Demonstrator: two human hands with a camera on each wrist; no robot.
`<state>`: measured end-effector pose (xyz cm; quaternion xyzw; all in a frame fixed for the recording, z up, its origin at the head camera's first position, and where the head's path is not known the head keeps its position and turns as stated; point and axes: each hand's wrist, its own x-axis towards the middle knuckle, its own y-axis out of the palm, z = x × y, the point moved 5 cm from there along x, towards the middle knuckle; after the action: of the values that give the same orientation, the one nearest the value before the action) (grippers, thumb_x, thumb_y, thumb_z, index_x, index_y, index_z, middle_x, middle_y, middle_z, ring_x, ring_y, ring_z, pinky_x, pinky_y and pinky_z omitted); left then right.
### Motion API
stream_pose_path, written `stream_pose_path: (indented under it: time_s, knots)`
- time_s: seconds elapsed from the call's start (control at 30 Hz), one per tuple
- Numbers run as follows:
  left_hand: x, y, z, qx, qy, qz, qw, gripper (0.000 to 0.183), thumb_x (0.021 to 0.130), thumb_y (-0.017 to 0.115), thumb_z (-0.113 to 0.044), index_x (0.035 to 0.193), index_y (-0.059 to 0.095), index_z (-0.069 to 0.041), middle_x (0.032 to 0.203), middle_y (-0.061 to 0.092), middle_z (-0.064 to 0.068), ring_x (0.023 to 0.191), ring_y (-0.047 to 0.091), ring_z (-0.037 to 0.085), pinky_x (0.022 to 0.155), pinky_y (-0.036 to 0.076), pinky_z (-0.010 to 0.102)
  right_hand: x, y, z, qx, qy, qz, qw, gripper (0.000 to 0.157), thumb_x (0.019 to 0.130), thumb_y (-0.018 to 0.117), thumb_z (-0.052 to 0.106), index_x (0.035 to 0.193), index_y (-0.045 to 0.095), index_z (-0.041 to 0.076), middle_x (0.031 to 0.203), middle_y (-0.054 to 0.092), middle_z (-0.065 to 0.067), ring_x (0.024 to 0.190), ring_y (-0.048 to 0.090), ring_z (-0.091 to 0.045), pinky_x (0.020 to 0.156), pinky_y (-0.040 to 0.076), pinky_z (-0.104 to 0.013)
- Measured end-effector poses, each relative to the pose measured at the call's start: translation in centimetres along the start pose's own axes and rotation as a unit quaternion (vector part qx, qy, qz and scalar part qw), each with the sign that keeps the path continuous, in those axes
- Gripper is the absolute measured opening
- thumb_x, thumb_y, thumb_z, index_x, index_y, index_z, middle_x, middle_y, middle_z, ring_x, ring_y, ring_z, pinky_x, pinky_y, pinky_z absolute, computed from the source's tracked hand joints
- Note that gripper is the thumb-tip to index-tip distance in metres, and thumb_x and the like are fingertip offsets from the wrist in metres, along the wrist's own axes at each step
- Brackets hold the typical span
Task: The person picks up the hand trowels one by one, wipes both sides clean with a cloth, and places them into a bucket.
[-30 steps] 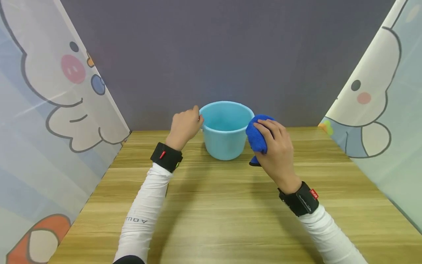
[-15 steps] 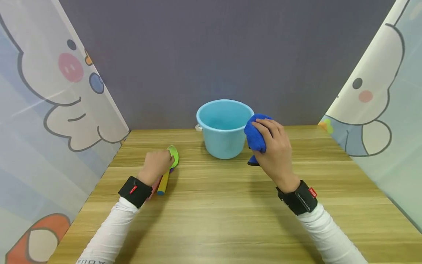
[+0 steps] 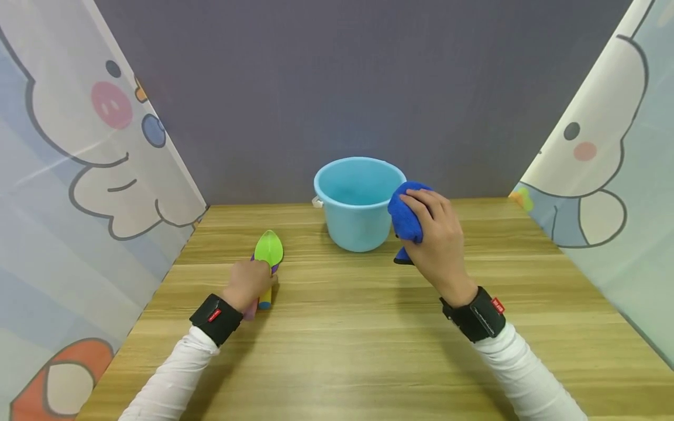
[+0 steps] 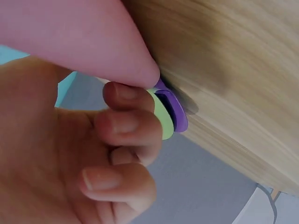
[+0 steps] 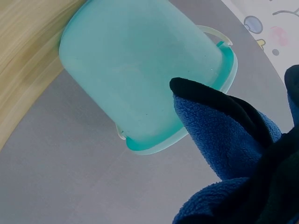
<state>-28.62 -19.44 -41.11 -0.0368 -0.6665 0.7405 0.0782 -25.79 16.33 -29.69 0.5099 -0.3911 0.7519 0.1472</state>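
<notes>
A blue cloth (image 3: 406,217) with black edging is bunched in my right hand (image 3: 436,251), beside the light-blue bucket's right side. In the right wrist view its folds hang in front of the bucket (image 5: 140,65). My left hand (image 3: 250,285) is low over the table at the left, its fingers curled round the handle of a toy shovel (image 3: 269,248) with a green blade and a yellow handle. Just under it lies a purple-headed toy tool with a pink handle (image 4: 93,42), partly hidden by the hand. The left fingertips touch that pink handle in the left wrist view.
The bucket (image 3: 359,225) stands upright at the back of the wooden table (image 3: 337,345), with a white handle joint at its left. A dark grey wall (image 3: 337,88) rises behind it, and cartoon-printed panels line both sides.
My left hand has left the bucket's rim and come down left to the toy tools; the green shovel has turned slightly leftward. My right hand keeps holding the cloth in nearly the same place.
</notes>
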Motion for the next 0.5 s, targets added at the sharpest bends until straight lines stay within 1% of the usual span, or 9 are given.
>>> stream_pose_path:
  time_s: [0.13, 0.23, 0.3, 0.37, 0.43, 0.5]
  knots:
    - [0.11, -0.31, -0.24, -0.013, 0.008, -0.010, 0.9998, 0.052, 0.090, 0.068, -0.029, 0.050, 0.036, -0.018, 0.054, 0.036, -0.006, 0.048, 0.040, 0.012, 0.044, 0.031, 0.029, 0.10, -0.13, -0.01, 0.004, 0.001, -0.004, 1.000, 0.057, 0.080, 0.085, 0.010, 0.132, 0.063, 0.009, 0.137, 0.062, -0.015, 0.131, 0.054, -0.038, 0.112, 0.042, -0.058]
    - [0.16, -0.42, -0.42, -0.019, 0.021, -0.005, 0.9996, 0.052, 0.089, 0.069, -0.029, 0.050, 0.036, -0.019, 0.054, 0.035, -0.006, 0.048, 0.040, 0.012, 0.044, 0.030, 0.028, 0.15, -0.21, 0.00, 0.009, 0.003, -0.007, 1.000, 0.056, 0.080, 0.085, 0.010, 0.132, 0.063, 0.009, 0.137, 0.062, -0.015, 0.131, 0.054, -0.038, 0.112, 0.042, -0.057]
    - [0.14, -0.33, -0.44, -0.022, 0.028, 0.007, 0.9993, 0.053, 0.090, 0.069, -0.031, 0.050, 0.036, -0.019, 0.052, 0.034, -0.007, 0.048, 0.040, 0.011, 0.045, 0.029, 0.027, 0.09, -0.22, 0.02, 0.012, 0.003, -0.008, 1.000, 0.055, 0.081, 0.084, 0.010, 0.132, 0.064, 0.009, 0.137, 0.062, -0.015, 0.131, 0.054, -0.038, 0.112, 0.042, -0.057]
    - [0.10, -0.17, -0.36, -0.031, 0.029, 0.028, 0.9987, 0.054, 0.090, 0.069, -0.032, 0.050, 0.036, -0.019, 0.052, 0.033, -0.008, 0.047, 0.039, 0.010, 0.046, 0.027, 0.026, 0.01, -0.22, 0.04, 0.012, 0.004, -0.007, 1.000, 0.055, 0.081, 0.083, 0.010, 0.132, 0.064, 0.009, 0.137, 0.062, -0.015, 0.131, 0.054, -0.038, 0.112, 0.042, -0.057]
    - [0.06, -0.03, -0.16, -0.045, 0.024, 0.043, 0.9978, 0.051, 0.091, 0.068, -0.032, 0.051, 0.038, -0.019, 0.051, 0.035, -0.008, 0.047, 0.039, 0.010, 0.047, 0.027, 0.025, -0.08, -0.21, 0.05, 0.013, 0.004, -0.006, 1.000, 0.055, 0.081, 0.083, 0.010, 0.132, 0.064, 0.009, 0.137, 0.062, -0.015, 0.131, 0.054, -0.038, 0.111, 0.043, -0.057]
    - [0.02, -0.07, 0.07, -0.060, 0.016, 0.048, 0.9969, 0.047, 0.090, 0.066, -0.031, 0.052, 0.041, -0.018, 0.052, 0.037, -0.008, 0.048, 0.040, 0.011, 0.047, 0.027, 0.025, -0.12, -0.21, 0.05, 0.013, 0.005, -0.005, 1.000, 0.055, 0.081, 0.083, 0.009, 0.132, 0.063, 0.009, 0.137, 0.062, -0.014, 0.131, 0.054, -0.038, 0.111, 0.043, -0.057]
